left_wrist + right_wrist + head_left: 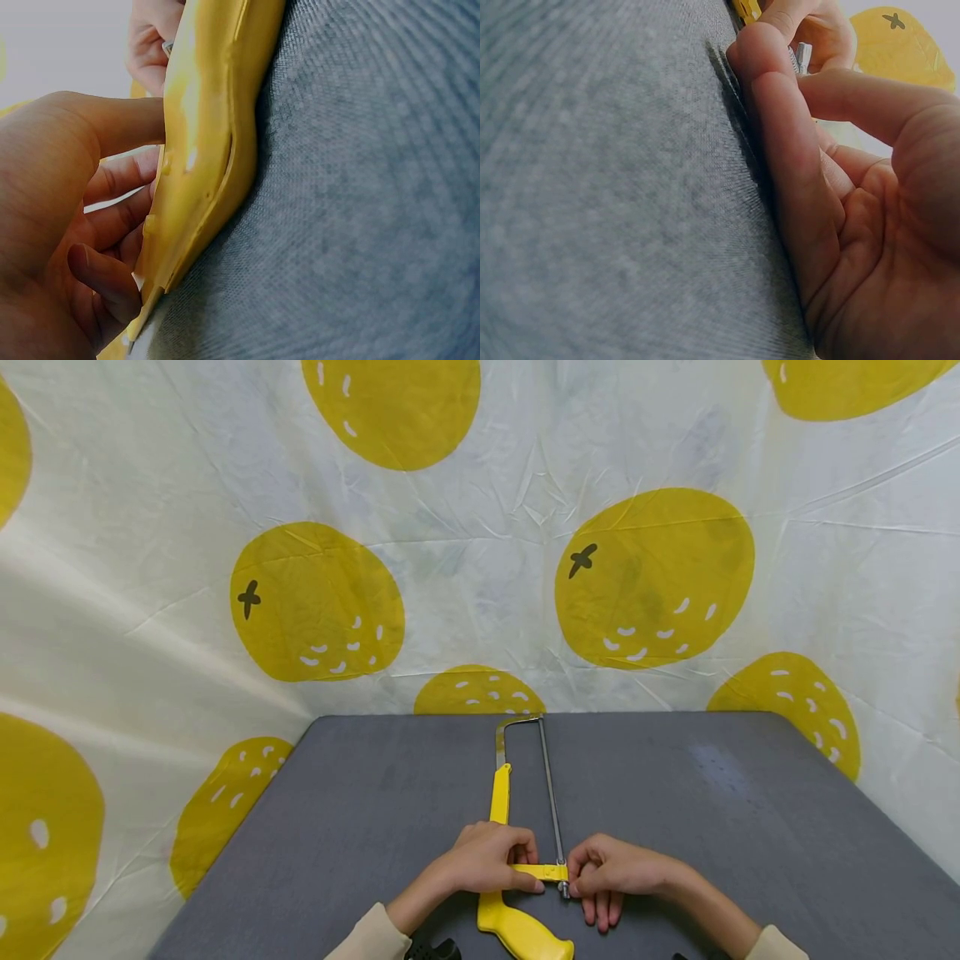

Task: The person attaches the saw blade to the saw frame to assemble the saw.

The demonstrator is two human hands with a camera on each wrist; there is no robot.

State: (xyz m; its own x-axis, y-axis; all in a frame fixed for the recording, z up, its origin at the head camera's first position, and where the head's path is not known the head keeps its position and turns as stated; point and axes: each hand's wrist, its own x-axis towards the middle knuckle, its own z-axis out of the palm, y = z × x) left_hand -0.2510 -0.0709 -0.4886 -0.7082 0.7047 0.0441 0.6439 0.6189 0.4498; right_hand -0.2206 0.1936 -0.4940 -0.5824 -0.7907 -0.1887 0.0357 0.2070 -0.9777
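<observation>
A hacksaw (500, 793) with a yellow handle (525, 935) lies on the grey table, its metal front bow pointing to the back. Its thin blade (550, 789) runs along the right side. My left hand (491, 860) grips the yellow frame near the handle, thumb on the near side of the crosspiece (542, 872). At the crosspiece's right end, thumb and fingers of my right hand (626, 868) pinch around the metal wing nut (565, 889). The right wrist view shows this nut (804, 58) by the thumb tip, partly hidden by the fingers.
The grey tabletop (360, 810) reaches back to a white cloth (465, 593) printed with yellow fruit, which hangs behind and at the sides. A small black object (442, 950) shows at the bottom edge, below the left wrist.
</observation>
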